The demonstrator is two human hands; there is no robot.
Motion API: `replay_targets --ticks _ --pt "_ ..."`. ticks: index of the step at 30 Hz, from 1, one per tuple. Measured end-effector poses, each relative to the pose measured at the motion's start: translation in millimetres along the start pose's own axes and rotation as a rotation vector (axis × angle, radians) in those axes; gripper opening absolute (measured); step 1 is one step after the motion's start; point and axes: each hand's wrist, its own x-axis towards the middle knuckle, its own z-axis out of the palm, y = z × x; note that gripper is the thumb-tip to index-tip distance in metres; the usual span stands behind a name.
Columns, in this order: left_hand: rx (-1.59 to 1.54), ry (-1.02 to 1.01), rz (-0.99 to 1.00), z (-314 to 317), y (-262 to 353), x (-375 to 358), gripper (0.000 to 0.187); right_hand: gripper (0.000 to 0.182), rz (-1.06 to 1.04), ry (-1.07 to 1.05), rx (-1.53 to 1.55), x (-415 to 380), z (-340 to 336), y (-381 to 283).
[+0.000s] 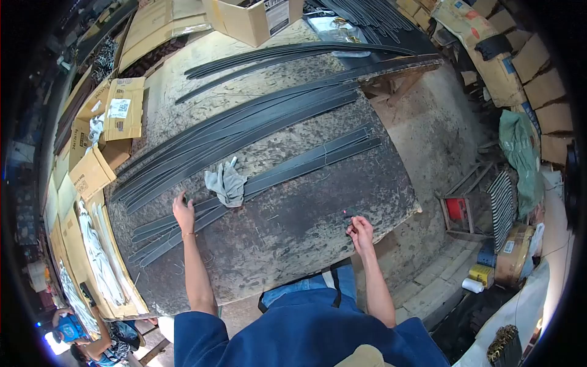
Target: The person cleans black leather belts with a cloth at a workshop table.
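My left hand [183,212] is over the left part of the table, its fingers loosely curved and apart, beside the ends of a short bundle of dark flat strips [293,166]. I see nothing held in it. Near the table's front right edge, my right hand [361,233] has its fingers pinched together. A small dark bit shows at the fingertips, too small to name. A crumpled grey cloth [226,183] lies across the short bundle, between my hands. Behind it stretches a longer bundle of dark strips [244,125].
The worn table [293,226] ends at a front right corner. An open carton [125,110] stands at left, and another cardboard box [257,21] at the back. More strips [275,54] lie farther back. A stool [468,202] stands right; another person [76,330] is lower left.
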Motion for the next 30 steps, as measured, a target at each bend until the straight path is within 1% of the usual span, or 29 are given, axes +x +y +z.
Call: replay_targets --ticks 1,5,7,8,9,10,11,12,13,14,15,17,19,20,21,22,23,24,25,26,27,28,29,30 --pt "-0.009 -0.043 -0.065 0 -5 -1 0.046 0.011 -0.001 -0.002 0.016 -1 1 0" --pt "0.077 -0.03 -0.059 14 0 -6 0.049 0.008 0.006 -0.019 0.13 1 -3 1" --pt "0.159 0.163 0.055 27 25 -16 0.05 0.01 0.006 -0.047 0.158 2 -7 5" --pt "0.11 0.074 0.087 31 37 -21 0.051 0.009 -0.008 -0.051 0.18 1 -8 6" --pt "-0.01 -0.011 0.137 33 61 -30 0.052 0.009 -0.004 -0.05 0.193 0 -9 7" --pt "-0.022 -0.097 0.205 44 75 -38 0.052 0.009 -0.044 -0.064 0.23 -2 -11 9" --pt "-0.004 -0.134 0.299 55 88 -51 0.052 0.009 -0.086 -0.081 0.266 -3 -10 10" --pt "0.0 -0.13 0.325 58 119 -68 0.051 0.008 -0.117 -0.069 0.298 -6 -8 10" --pt "0.057 -0.121 0.422 62 135 -77 0.047 0.008 -0.115 -0.084 0.304 -6 -10 14" --pt "-0.003 -0.099 0.468 71 144 -81 0.044 0.008 -0.161 -0.118 0.328 -4 -13 17" --pt "-0.021 -0.061 0.453 78 153 -89 0.036 0.008 -0.213 -0.151 0.352 -3 -15 20" --pt "-0.064 -0.059 0.526 87 172 -99 0.029 0.009 -0.243 -0.179 0.348 -4 -16 21" --pt "-0.197 -0.163 0.66 93 195 -118 0.026 0.007 -0.245 -0.099 0.438 -10 -9 15" --pt "-0.193 -0.198 0.774 99 205 -130 0.025 0.008 -0.267 -0.144 0.426 -8 -14 19" --pt "-0.278 -0.264 0.856 99 218 -145 0.021 0.008 -0.274 -0.146 0.422 -9 -20 21" --pt "-0.365 -0.311 0.878 98 227 -163 0.022 0.009 -0.286 -0.128 0.382 -12 -27 22" --pt "-0.36 -0.346 0.929 91 232 -180 0.024 0.01 -0.307 -0.114 0.344 -16 -33 20" --pt "-0.293 -0.449 0.967 80 235 -191 0.024 0.009 -0.334 -0.083 0.308 -28 -41 12" --pt "-0.224 -0.555 0.996 67 234 -202 0.024 0.007 -0.408 -0.118 0.304 -44 -53 1" --pt "-0.233 -0.547 1.003 54 227 -211 0.024 0.008 -0.443 -0.079 0.369 -58 -74 -6" --pt "-0.223 -0.645 0.944 41 220 -220 0.025 0.009 -0.464 -0.035 0.535 -75 -97 -13" --pt "-0.215 -0.739 0.883 32 211 -227 0.026 0.01 -0.511 -0.031 0.555 -84 -125 -18" --pt "-0.228 -0.726 0.885 24 198 -230 0.026 0.012 -0.564 -0.083 0.52 -91 -152 -25" --pt "-0.334 -0.607 0.826 16 181 -227 0.031 0.015 -0.55 0.211 0.2 -96 -181 -27"
